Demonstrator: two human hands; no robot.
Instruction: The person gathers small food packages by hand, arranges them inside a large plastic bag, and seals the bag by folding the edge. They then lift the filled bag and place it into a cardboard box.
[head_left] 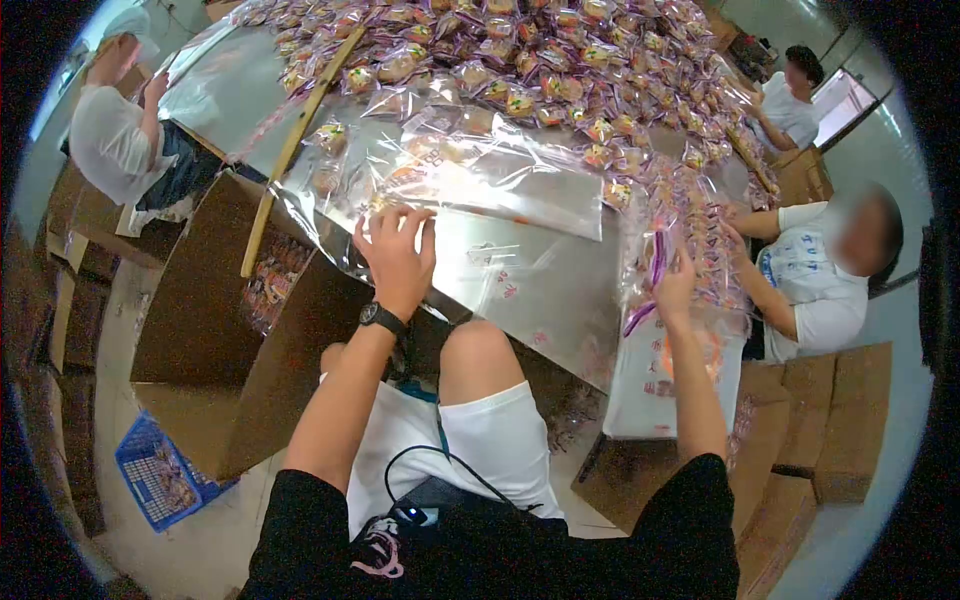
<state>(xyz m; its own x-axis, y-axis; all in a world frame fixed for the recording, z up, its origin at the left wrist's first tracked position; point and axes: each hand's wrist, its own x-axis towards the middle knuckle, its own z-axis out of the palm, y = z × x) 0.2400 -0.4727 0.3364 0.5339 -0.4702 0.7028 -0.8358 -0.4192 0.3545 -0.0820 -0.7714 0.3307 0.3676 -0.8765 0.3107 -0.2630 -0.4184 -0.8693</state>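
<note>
The left hand (pixel 395 255), a watch (pixel 381 318) on its wrist, lies palm down on the near edge of a flat bag (pixel 490 165), fingers spread and released, pressing rather than gripping. This clear bag lies on the steel table (pixel 545 290); its long axis runs left to right and dips slightly to the right, with the hand at its left end.

The right hand (pixel 676 288) is raised against a full bag (pixel 690 225) at the table's right edge. The fingers point up along the plastic beside a purple strip (pixel 655 262); whether they clench it cannot be told. This bag stands upright, long axis vertical, packed with small packets.

That makes two bags at the hands. Beyond them a heap of wrapped snacks (pixel 520 60), too many to count, covers the far table. One wooden stick (pixel 295 140) lies slanted at the left edge. One blue crate (pixel 155 480) sits on the floor beside a cardboard box (pixel 200 300). Three other people sit around: one far left (pixel 115 145), two at the right (pixel 795 100) (pixel 815 275)
</note>
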